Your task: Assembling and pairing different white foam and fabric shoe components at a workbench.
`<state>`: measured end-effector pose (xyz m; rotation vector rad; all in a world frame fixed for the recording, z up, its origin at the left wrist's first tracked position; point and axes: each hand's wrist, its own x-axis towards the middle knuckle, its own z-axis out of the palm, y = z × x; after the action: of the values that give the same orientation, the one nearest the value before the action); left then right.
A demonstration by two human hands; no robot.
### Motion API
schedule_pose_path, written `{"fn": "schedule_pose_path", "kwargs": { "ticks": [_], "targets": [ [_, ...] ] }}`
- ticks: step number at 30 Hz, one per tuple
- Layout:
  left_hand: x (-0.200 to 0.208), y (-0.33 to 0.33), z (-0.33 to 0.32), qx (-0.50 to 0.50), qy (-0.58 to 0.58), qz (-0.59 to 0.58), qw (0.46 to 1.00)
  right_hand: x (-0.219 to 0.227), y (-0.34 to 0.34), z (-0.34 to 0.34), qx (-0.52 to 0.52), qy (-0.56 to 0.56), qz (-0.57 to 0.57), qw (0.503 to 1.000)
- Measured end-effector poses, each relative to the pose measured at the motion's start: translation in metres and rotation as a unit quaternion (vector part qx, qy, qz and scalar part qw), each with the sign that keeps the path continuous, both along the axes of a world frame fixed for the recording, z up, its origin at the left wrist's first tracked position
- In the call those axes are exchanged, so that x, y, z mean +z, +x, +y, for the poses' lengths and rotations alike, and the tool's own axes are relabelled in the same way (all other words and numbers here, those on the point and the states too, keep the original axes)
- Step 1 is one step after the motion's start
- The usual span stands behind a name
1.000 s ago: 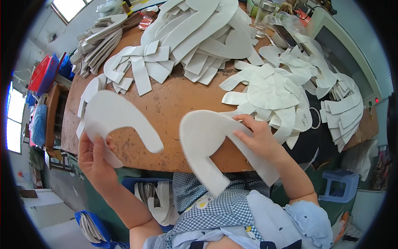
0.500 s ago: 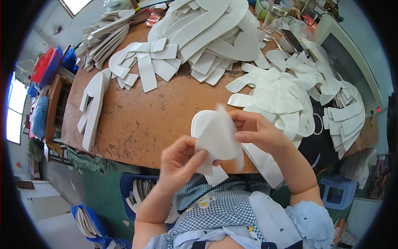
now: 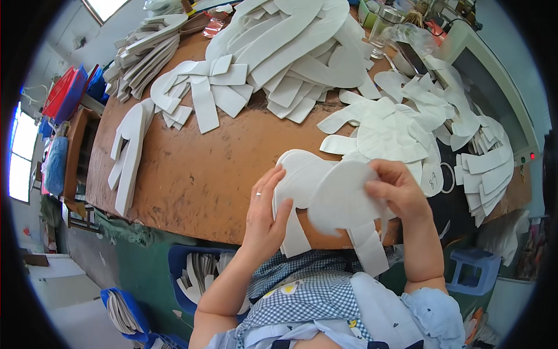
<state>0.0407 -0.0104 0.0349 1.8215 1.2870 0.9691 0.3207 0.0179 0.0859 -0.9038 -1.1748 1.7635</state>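
Workshop, scuffed wooden worktable (image 3: 180, 168), piled white cutouts (image 3: 290, 52), filled bins (image 3: 176, 264)

One head-worn fisheye view looks down from close above the hands (image 3: 264, 220) and across the worktop (image 3: 197, 180).

Rounded white piece (image 3: 343, 195) released by the left hand (image 3: 264, 221)

Half a second ago this piece was gripped by both hands; now it is held by the right hand (image 3: 398, 192) alone and has been shifted to the right. The left hand's fingers have been opened and spread at the left edge of a U-shaped white piece (image 3: 302, 173). A second ago that one was gripped by the right hand; now it is partly covered by the rounded piece, near the front edge of the desk (image 3: 203, 192). The curved piece then pinched by the left hand has been let go.
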Motion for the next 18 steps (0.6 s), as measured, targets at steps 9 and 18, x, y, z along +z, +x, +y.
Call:
{"fn": "schedule_pose_path", "kwargs": {
  "ticks": [9,18],
  "targets": [
    [-0.014,0.013,0.006,0.114,-0.199,-0.121,0.966,-0.029,-0.051,0.034,-0.024,0.075,-0.382,0.921],
    [-0.020,0.009,0.031,0.179,-0.160,0.030,0.970,-0.062,-0.059,0.064,-0.028,0.134,-0.408,0.903]
  ]
}}
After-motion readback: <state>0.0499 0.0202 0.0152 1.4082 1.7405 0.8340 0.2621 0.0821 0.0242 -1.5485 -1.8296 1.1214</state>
